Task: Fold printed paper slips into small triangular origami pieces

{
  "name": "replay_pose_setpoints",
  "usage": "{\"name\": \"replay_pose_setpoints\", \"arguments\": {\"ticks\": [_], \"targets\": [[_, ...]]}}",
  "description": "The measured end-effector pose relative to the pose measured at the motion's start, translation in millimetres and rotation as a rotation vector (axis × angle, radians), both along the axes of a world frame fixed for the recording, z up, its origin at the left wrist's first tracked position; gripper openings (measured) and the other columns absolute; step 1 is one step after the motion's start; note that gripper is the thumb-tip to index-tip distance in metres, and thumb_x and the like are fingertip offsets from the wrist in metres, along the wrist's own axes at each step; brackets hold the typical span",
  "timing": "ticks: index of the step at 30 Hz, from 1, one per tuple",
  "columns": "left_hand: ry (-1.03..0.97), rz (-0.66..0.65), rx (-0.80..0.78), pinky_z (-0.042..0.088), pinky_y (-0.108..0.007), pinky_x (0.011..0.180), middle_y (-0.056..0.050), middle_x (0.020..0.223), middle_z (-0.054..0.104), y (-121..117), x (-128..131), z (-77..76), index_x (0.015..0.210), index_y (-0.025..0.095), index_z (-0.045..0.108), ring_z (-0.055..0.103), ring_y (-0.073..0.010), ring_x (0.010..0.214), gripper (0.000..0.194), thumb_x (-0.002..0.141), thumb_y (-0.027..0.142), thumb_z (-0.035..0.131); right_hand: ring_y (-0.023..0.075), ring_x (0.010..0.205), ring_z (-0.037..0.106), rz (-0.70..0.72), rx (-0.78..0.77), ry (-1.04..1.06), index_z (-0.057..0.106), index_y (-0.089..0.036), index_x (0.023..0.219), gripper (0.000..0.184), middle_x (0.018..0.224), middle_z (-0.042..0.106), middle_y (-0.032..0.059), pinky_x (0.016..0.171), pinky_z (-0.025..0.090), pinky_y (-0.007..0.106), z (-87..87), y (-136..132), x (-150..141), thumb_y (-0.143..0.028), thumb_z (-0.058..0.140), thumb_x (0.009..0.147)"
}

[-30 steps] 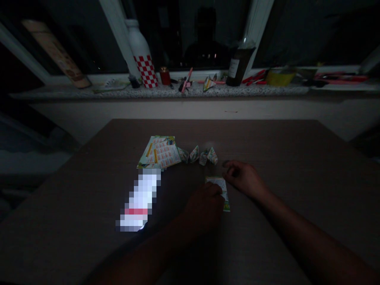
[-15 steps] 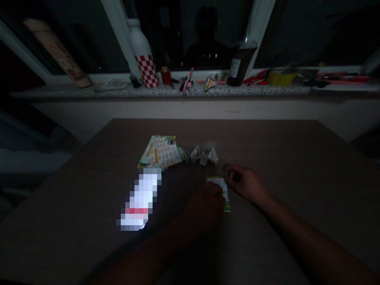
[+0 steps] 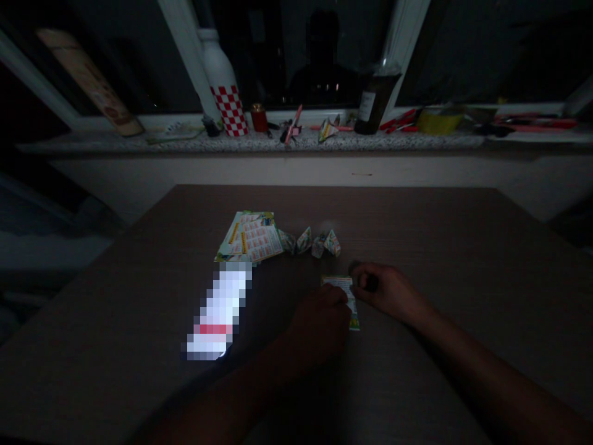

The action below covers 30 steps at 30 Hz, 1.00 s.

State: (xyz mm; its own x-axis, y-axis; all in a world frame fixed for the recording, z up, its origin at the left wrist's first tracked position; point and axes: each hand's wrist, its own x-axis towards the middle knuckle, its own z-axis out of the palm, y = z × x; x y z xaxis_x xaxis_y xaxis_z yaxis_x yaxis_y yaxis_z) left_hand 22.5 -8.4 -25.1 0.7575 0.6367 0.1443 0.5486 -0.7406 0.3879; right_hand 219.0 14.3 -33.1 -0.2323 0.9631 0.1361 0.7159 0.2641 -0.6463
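Note:
A small printed paper sheet with a green and yellow lower edge lies on the table. My left hand presses on it from the left, fingers bent together over its near part and hiding much of it. At the sheet's right edge is my right hand; its fingers curl loosely, with the thumb and index tips apart and the thumb by the paper. Beyond my hands, several crumpled or folded paper pieces sit in a row. To their left is a stack of printed leaflets.
A bright, pixelated phone-like screen lies left of my hands on the brown table. Along the windowsill stand a red-checked white bottle, a dark labelled container, a yellow item and pens. The room is dim.
My right hand has shifted slightly down and toward me, its index finger nearer the sheet's right edge. My left hand stays in place on the paper.

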Motion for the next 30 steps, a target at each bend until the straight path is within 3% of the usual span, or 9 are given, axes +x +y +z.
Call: {"name": "replay_pose_setpoints", "arguments": {"ticks": [13, 30], "targets": [[-0.003, 0.005, -0.004, 0.045, -0.032, 0.085, -0.006, 0.095, 0.06, -1.1, -0.3, -0.2, 0.083, 0.015, 0.065, 0.054, -0.0187, 0.092, 0.015, 0.087, 0.017, 0.051, 0.0162, 0.07, 0.059, 0.036, -0.021, -0.049, 0.062, -0.021, 0.089, 0.024, 0.073, 0.062, -0.0015, 0.066, 0.044, 0.027, 3.6, -11.9, 1.6, -0.02, 0.068, 0.065], [-0.019, 0.019, -0.011, 0.045, -0.033, 0.087, -0.006, 0.096, 0.061, 0.0, 0.3, -1.0, 0.082, 0.016, 0.066, 0.054, -0.0188, 0.092, 0.015, 0.086, 0.018, 0.051, 0.0216, 0.086, 0.06, 0.092, -0.065, -0.14, 0.057, -0.021, 0.117, 0.063, 0.092, 0.065, 0.0031, 0.081, 0.043, 0.037, 9.7, -24.2, 3.9, -0.027, 0.078, 0.058]]}}
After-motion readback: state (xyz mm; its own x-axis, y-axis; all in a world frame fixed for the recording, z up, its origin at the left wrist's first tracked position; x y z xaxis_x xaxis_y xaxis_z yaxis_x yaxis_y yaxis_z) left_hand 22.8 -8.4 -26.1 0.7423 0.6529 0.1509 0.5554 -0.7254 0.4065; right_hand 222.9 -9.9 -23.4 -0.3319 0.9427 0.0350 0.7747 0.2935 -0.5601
